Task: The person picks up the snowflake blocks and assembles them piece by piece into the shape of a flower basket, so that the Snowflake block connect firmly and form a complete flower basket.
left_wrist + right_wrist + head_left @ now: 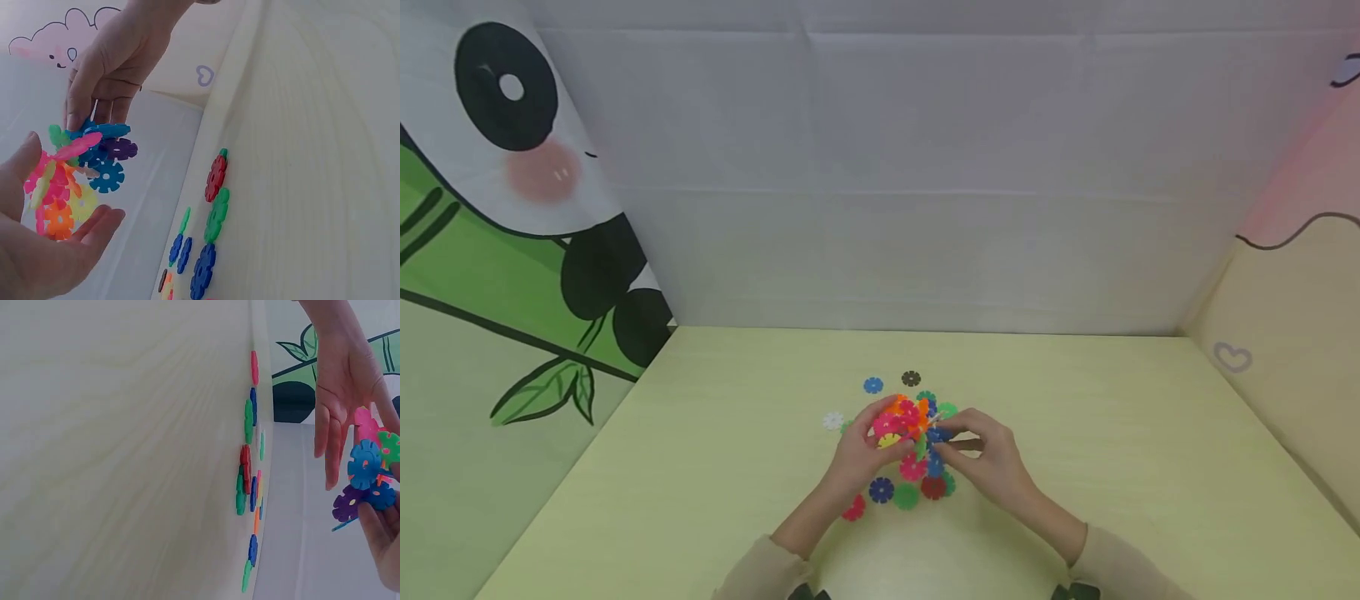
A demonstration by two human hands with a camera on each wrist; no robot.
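Note:
A cluster of interlocked plastic snowflake discs, in pink, orange, yellow, green, blue and purple, is held up above the table. My left hand grips its pink and orange side, thumb and fingers around it. On the blue side, my right hand pinches a blue snowflake disc between thumb and fingers. Beside that one, a purple disc and another blue disc stick out of the cluster. In the right wrist view, the right hand's fingers partly hide the blue discs.
Loose snowflake discs lie on the pale table beneath and around the hands. Among them are a dark blue disc, a green disc, a brown disc and a white disc. A white panel stands behind the table.

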